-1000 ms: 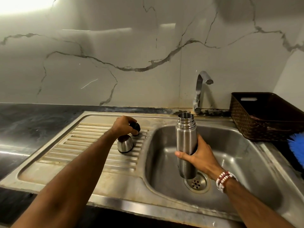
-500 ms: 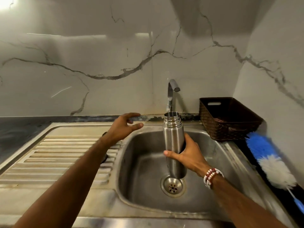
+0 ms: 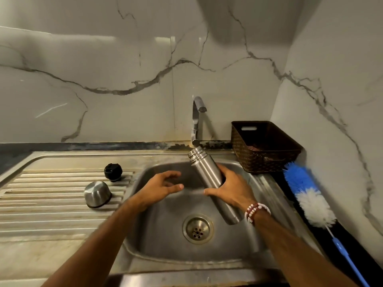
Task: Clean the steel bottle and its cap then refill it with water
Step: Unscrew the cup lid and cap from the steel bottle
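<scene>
Head view: I see the right hand [image 3: 230, 191] wrapped round the middle of the steel bottle [image 3: 208, 175], thumb in front, fingers behind; the bottle tilts, its open mouth up and left of those fingers, its base low over the sink [image 3: 161, 235]; the left hand [image 3: 159, 187] hovers just left of it, fingers loosely spread, holding nothing; the steel cap [image 3: 97, 193] and black stopper [image 3: 113, 171] sit on the drainboard [image 3: 41, 204], well left of the left fingers.

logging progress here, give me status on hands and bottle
Right hand grips steel bottle, tilted over sink, mouth open. Left hand open, empty, beside it. Steel cap and black stopper parked on drainboard. No water seen at tap; nothing blocking.
</scene>
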